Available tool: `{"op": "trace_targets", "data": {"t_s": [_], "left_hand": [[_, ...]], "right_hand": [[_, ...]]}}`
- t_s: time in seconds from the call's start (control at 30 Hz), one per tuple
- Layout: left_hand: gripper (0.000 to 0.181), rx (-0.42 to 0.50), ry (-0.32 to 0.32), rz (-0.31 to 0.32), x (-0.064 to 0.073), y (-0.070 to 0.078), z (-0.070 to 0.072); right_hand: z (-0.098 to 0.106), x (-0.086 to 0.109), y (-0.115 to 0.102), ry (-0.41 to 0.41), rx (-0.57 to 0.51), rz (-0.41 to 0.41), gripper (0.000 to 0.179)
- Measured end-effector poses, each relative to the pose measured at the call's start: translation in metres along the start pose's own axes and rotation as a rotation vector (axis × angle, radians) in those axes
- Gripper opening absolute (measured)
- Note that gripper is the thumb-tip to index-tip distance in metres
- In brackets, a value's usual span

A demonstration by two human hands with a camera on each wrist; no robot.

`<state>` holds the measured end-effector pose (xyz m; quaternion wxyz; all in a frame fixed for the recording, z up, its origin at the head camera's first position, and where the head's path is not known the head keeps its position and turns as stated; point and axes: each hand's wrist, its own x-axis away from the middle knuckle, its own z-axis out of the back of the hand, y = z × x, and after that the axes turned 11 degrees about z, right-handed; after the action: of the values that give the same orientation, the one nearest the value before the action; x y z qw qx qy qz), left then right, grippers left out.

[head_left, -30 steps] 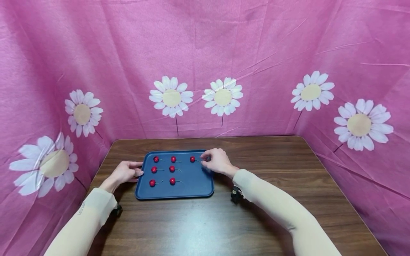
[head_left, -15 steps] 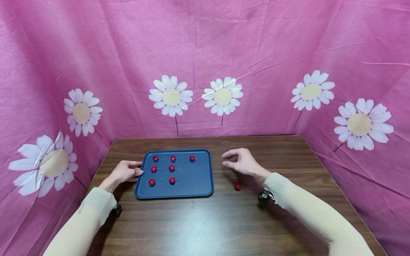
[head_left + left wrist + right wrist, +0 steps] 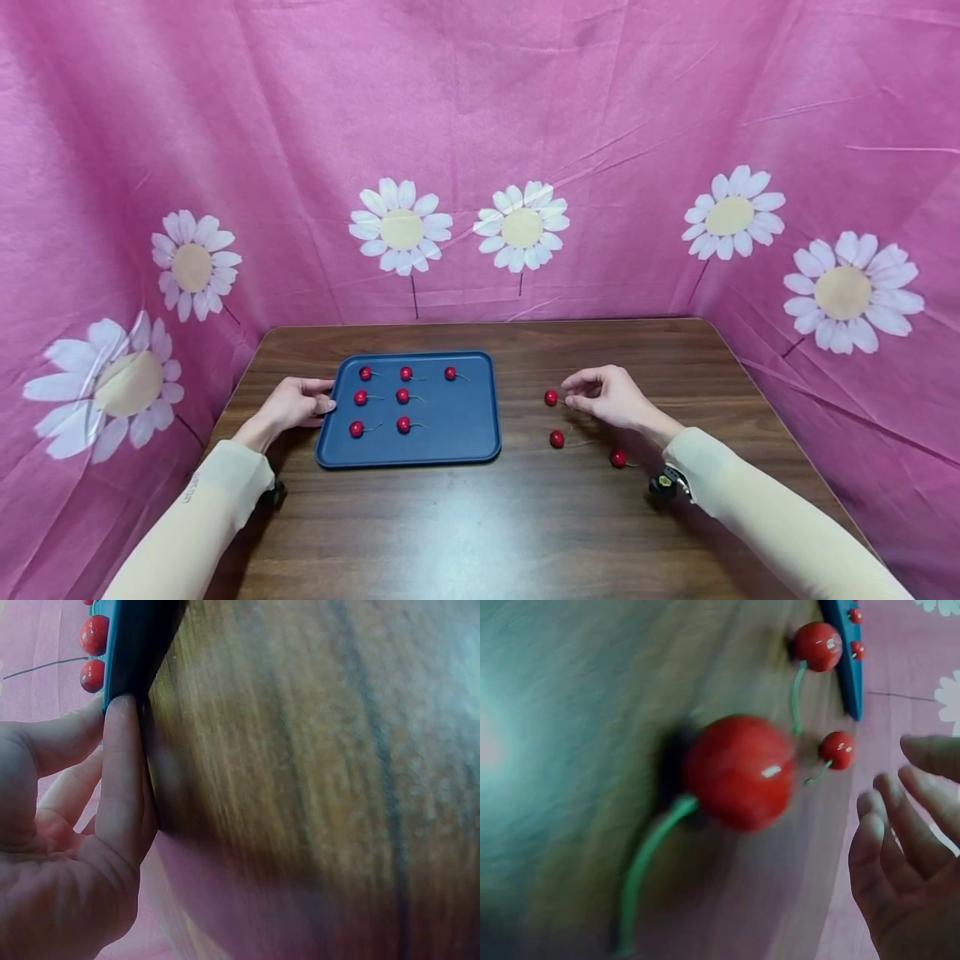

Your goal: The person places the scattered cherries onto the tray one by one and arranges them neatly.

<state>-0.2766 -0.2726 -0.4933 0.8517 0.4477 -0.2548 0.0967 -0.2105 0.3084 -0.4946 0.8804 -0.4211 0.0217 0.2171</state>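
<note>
Red and shiny, one loose cherry (image 3: 551, 398) lies just left of the tips of my right hand (image 3: 611, 398); thumb and forefinger are parted and loosely bent near its stem. Whether they touch that stem I cannot tell, but I have no grip on the fruit. A clumsy nudge could send something so round rolling away. Closer to my body than these fingers lies a second cherry (image 3: 557, 438), and a third cherry (image 3: 618, 458) sits near the strap (image 3: 678, 480) on my wrist, where a low sleeve (image 3: 757, 500) might sweep it aside. Well to the left of those fingers is the blue tray (image 3: 457, 429), bearing seven cherries (image 3: 403, 397). My left hand (image 3: 291, 402) rests extended fingers against its left edge; a jolt there, I judge, could upset the rows. Around both hands spreads the brown wooden table (image 3: 585, 517), light pooling on the side towards me. Beyond my fingertips, past the far edge, pink cloth (image 3: 600, 75) hangs in folds and flanks both arms, printed with white daisies (image 3: 402, 227)
</note>
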Motion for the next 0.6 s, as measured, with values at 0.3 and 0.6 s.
{"op": "trace_targets", "data": {"t_s": [0.3, 0.6], "left_hand": [[0.062, 0.001, -0.006, 0.005, 0.001, 0.001, -0.001], [0.063, -0.007, -0.007, 0.004, 0.001, 0.002, 0.001]], "right_hand": [[0.002, 0.024, 0.014, -0.180, 0.011, 0.199, 0.024], [-0.005, 0.024, 0.022, -0.164, 0.117, 0.324, 0.019]]}}
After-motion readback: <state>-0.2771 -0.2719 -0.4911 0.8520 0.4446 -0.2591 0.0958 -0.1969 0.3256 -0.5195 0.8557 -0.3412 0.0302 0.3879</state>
